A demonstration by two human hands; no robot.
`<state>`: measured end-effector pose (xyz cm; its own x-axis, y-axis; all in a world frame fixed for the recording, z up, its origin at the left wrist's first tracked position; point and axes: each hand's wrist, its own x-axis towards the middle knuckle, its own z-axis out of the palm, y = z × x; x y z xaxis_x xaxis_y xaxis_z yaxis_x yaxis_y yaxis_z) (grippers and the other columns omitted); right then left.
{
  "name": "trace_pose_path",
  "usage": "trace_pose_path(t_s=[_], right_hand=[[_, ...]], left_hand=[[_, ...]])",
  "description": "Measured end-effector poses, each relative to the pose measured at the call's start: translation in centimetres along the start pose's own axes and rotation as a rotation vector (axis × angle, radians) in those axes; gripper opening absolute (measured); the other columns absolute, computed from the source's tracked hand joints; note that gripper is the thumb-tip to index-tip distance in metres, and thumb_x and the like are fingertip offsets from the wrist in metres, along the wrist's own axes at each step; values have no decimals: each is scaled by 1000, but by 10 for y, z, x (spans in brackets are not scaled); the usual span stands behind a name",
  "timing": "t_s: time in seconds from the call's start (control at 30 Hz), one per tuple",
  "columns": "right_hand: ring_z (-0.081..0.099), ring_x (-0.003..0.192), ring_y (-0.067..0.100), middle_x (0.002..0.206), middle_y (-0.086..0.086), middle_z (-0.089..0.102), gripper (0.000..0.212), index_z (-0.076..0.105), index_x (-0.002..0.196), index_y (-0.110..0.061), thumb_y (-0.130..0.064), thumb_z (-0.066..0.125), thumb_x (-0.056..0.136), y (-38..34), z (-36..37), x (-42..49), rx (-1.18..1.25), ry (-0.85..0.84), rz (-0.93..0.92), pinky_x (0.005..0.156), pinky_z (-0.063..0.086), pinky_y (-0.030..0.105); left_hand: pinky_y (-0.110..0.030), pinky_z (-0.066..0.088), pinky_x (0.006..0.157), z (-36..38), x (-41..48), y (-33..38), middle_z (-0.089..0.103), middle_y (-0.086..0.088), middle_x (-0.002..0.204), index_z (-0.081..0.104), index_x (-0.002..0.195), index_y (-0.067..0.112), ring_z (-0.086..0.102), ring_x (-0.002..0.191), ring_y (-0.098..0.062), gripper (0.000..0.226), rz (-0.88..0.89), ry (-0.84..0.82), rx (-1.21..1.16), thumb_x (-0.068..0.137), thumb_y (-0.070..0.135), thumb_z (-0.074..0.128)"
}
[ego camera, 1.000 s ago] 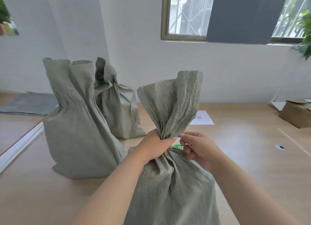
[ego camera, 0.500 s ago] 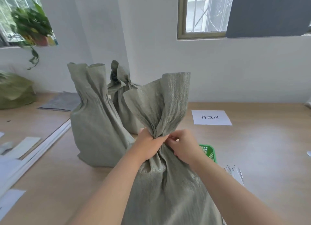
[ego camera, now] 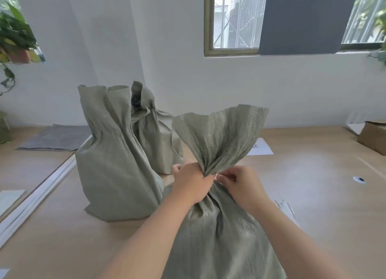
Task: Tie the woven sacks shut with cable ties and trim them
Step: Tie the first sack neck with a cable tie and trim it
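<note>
The sack [ego camera: 221, 237] stands upright on the table [ego camera: 313, 184] right in front of the person, its long axis near vertical, and its gathered neck lies between the two hands. The left hand [ego camera: 192, 184] grips that neck in a full fist from the left, so the mouth fans out above it and leans up to the right. The right hand [ego camera: 240, 186] is just beside it, touching the neck on the right, with curled fingers [ego camera: 224, 177] pinching something there; whether cloth or a tie I cannot tell. Any tie must pass round the neck level, across the sack's axis, just at the fist, and the right hand is the freer one for threading it. Loose ties [ego camera: 287, 207] lie on the table by the right forearm, within easy reach. To the left stands a left sack [ego camera: 110, 153], pleated at the neck, with a rear sack [ego camera: 154, 136] behind it, cinched. Farther off are a paper label [ego camera: 262, 149], a box [ego camera: 373, 136] at the right edge, a grey sheet [ego camera: 54, 136], a plant [ego camera: 14, 34], and a window [ego camera: 234, 19] half covered by a dark board [ego camera: 302, 19].
</note>
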<state>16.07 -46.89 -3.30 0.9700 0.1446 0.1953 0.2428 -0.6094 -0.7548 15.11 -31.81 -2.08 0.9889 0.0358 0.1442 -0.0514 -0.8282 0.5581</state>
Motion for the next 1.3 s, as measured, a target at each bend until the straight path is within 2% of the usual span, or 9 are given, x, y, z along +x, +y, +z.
trace_pose_path(t_s=[0.17, 0.33, 0.43, 0.57, 0.73, 0.9, 0.97, 1.07, 1.3], right_hand=[[52, 61, -1, 68, -15, 63, 12, 79, 90, -19, -18, 67, 91, -7, 3, -1, -64, 15, -49, 56, 36, 14], [62, 76, 5, 91, -11, 77, 27, 79, 105, -27, -10, 61, 93, -1, -1, -2, -58, -17, -65, 72, 47, 24], [51, 62, 0, 71, -20, 66, 34, 79, 97, -27, -1, 58, 89, 1, -4, -4, -51, 0, -84, 62, 41, 16], [41, 63, 20, 58, -3, 53, 16, 69, 77, -7, 0, 58, 85, 3, -5, -5, -69, 27, -57, 58, 34, 29], [63, 97, 6, 101, -11, 77, 33, 79, 100, -24, -1, 60, 86, -1, -5, -10, -55, -5, -129, 77, 44, 22], [67, 101, 18, 102, -9, 76, 26, 78, 98, -27, -11, 61, 87, -3, -2, -12, -62, 5, -113, 86, 54, 36], [66, 101, 14, 105, -11, 75, 25, 78, 102, -29, -15, 62, 90, -7, -2, -13, -76, -1, -100, 84, 51, 29], [58, 69, -7, 83, -20, 71, 24, 79, 103, -27, -13, 63, 91, -7, -5, -15, -83, -46, -89, 61, 39, 7], [62, 78, 21, 91, 6, 75, 18, 76, 101, -11, -14, 62, 90, -5, -4, -13, -70, -21, -9, 61, 35, 27]], left_hand=[[-43, 25, 103, -3, 3, -5, 52, 12, 70, 52, 65, 28, 44, 112, -17, 34, 20, 27, 144, 95, 38, 41], [-39, 24, 85, -10, 7, -4, 53, 8, 69, 54, 69, 24, 50, 103, -20, 31, 22, 31, 227, 94, 39, 42], [-39, 25, 80, -16, 11, 1, 58, 6, 72, 63, 80, 23, 59, 98, -24, 32, 17, -28, 274, 93, 46, 45], [-38, 52, 83, -27, 9, 8, 70, -7, 102, 67, 105, 18, 65, 102, -33, 38, 70, -117, 205, 87, 51, 62], [-41, 55, 90, -34, 12, 9, 69, -5, 115, 64, 121, 25, 64, 111, -30, 54, 103, -210, 195, 84, 64, 62], [-35, 53, 96, -40, 18, 10, 69, -3, 122, 64, 129, 27, 63, 115, -25, 61, 115, -295, 213, 80, 62, 69], [-34, 52, 98, -41, 21, 9, 70, 0, 123, 64, 128, 28, 63, 115, -22, 63, 111, -315, 222, 75, 62, 72], [-32, 52, 97, -42, 23, 8, 70, 2, 119, 65, 126, 26, 64, 111, -20, 65, 85, -335, 215, 71, 59, 76], [-34, 54, 95, -39, 29, 13, 73, 1, 114, 68, 122, 25, 66, 108, -22, 71, 108, -361, 295, 64, 65, 74]])
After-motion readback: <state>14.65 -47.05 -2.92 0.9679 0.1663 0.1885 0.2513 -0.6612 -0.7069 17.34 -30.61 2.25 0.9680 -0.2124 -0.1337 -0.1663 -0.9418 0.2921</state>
